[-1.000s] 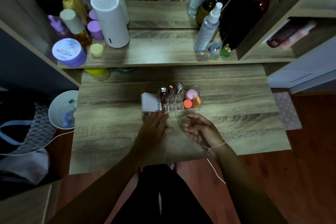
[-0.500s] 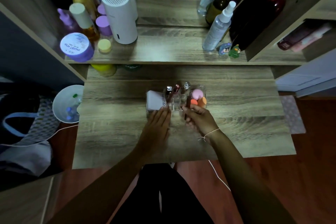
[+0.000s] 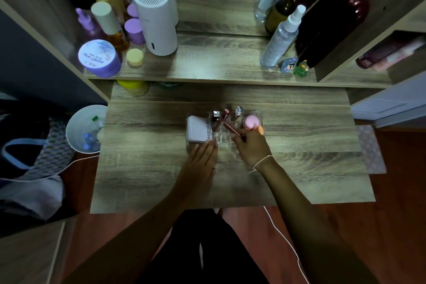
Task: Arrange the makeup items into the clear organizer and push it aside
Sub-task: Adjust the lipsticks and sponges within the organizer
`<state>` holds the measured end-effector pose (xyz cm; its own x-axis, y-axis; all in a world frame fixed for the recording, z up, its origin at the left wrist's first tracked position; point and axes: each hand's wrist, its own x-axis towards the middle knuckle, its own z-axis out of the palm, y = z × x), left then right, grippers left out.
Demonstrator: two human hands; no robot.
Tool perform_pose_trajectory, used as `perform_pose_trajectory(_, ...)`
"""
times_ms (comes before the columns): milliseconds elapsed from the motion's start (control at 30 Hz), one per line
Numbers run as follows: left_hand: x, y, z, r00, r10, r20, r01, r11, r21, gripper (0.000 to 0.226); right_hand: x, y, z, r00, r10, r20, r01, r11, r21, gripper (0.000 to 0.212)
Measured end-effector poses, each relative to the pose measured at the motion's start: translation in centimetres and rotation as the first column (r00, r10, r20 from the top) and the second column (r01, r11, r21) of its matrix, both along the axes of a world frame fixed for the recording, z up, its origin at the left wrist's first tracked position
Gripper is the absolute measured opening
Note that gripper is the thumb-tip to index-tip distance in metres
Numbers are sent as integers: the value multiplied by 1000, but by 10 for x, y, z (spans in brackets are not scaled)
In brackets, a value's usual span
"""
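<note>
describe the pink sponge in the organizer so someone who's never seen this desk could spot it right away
Start at the wooden desk and find the clear organizer near its middle, just past the two hands. The pink sponge sits in its right-end compartment. It is the round, pale pink one, next to a smaller orange sponge, unlike the slim tubes to its left.

One wide-angle head cam, looking forward and steeply down from above a wooden desk. Close range: both forearms reach in from bottom edge, lap below. Shelf w/ bottles sits at top, far side. Edges bend from lens. No 2nd view.
</note>
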<state>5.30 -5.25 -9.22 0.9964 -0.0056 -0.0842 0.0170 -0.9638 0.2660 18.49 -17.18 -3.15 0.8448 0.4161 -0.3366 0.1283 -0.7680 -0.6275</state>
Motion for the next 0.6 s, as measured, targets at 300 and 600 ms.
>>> perform_pose_trajectory(300, -4, 4, -10, 1000, -13, 22, 14, 999, -51, 64, 0, 13, 4, 979, -12, 204, 20, 999, -41, 15)
perform_pose_trajectory(600, -12, 5, -21, 1000, 8, 2, -8, 996, -90, 68, 4, 26, -1, 980, -104, 169, 103, 995, 16, 14)
